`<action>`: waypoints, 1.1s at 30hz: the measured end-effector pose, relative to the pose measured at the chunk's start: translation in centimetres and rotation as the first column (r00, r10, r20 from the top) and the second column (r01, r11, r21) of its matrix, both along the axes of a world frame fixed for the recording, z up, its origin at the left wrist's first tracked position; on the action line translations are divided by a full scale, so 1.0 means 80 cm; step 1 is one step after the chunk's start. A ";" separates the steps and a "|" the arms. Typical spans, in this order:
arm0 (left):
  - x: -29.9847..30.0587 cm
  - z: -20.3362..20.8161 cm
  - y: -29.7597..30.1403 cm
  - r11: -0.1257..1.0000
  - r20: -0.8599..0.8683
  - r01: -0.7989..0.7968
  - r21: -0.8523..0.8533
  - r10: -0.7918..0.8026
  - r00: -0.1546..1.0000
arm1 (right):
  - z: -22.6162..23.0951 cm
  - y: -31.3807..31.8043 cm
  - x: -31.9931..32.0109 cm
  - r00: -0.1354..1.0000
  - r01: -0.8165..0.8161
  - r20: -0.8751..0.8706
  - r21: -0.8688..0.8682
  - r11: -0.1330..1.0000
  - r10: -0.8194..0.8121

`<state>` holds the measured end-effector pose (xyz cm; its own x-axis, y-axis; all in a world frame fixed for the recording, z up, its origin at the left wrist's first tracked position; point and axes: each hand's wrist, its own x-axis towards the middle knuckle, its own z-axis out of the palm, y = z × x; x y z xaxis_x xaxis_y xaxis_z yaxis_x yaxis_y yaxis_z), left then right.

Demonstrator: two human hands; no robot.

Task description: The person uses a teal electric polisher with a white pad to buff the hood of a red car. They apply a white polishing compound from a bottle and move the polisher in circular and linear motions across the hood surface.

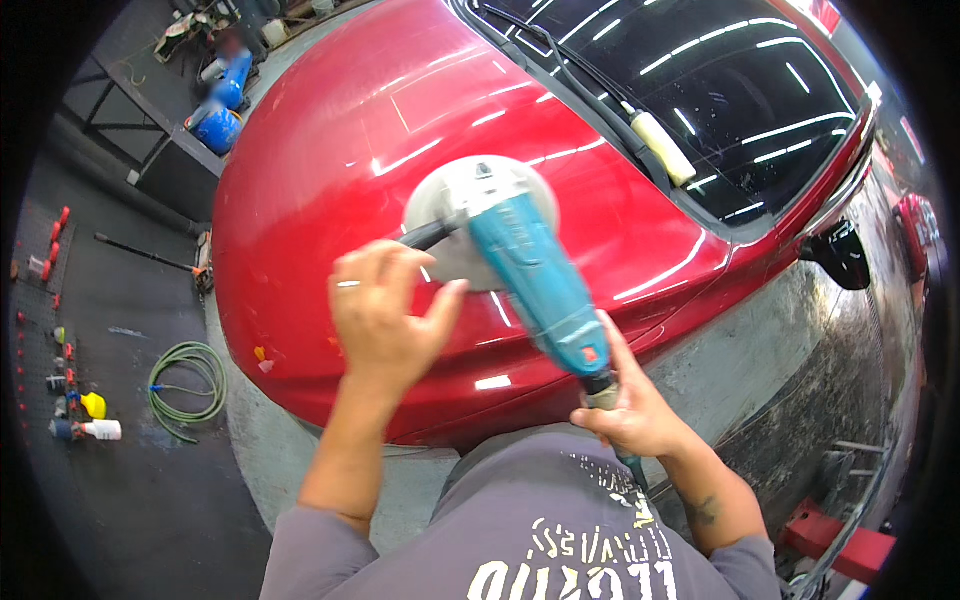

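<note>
A: Where is the polisher?

B: On the red hood, pad down flat on the paint near the middle, teal body slanting back toward the person's chest.

A: Who holds it?

B: Both hands. The left hand is closed around the black side handle that sticks out from the head; a ring shows on one finger. The right hand is wrapped tight on the tail end of the body, where the cord comes out.

A: Is the pad clear to see?

B: It is blurred, so I cannot tell its surface. It looks pale and round.

A: What else is about?

B: The windscreen lies beyond the hood, with a wiper across it and a yellowish roll resting at its base. A green hose lies coiled on the floor to the left, with small bottles beside it.
</note>
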<state>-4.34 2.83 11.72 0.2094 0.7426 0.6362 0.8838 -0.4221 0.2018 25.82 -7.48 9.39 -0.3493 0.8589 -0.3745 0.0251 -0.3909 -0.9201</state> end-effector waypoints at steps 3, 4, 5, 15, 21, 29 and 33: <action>-0.096 -0.012 -0.012 0.933 -0.329 -0.221 -0.284 0.122 0.936 | -0.007 0.014 -0.034 0.990 -0.141 -0.023 0.038 0.989 0.142; -0.123 -0.020 -0.020 0.888 -0.248 -0.231 -0.399 0.138 0.959 | -0.017 0.020 -0.045 0.976 -0.210 -0.036 0.086 0.974 0.213; -0.147 -0.033 -0.022 0.843 -0.219 -0.302 -0.444 0.224 0.950 | -0.029 0.027 -0.055 0.962 -0.264 -0.037 0.144 0.954 0.272; -0.125 -0.067 -0.101 0.600 0.107 -0.119 -0.791 0.327 0.939 | -0.025 -0.013 0.001 0.849 -0.514 0.227 0.140 0.846 0.478; 0.050 -0.035 -0.036 0.637 0.046 0.082 -0.767 -0.072 0.996 | 0.001 -0.125 0.124 0.888 -0.196 0.453 0.227 0.954 0.075; 0.209 -0.032 -0.002 0.605 0.057 0.272 -0.749 -0.351 0.935 | 0.031 -0.192 0.176 0.765 0.290 0.560 0.143 0.946 -0.318; 0.171 -0.027 -0.035 0.591 0.042 0.211 -0.778 -0.285 0.958 | 0.024 -0.200 0.163 0.761 0.150 0.608 0.170 0.974 -0.224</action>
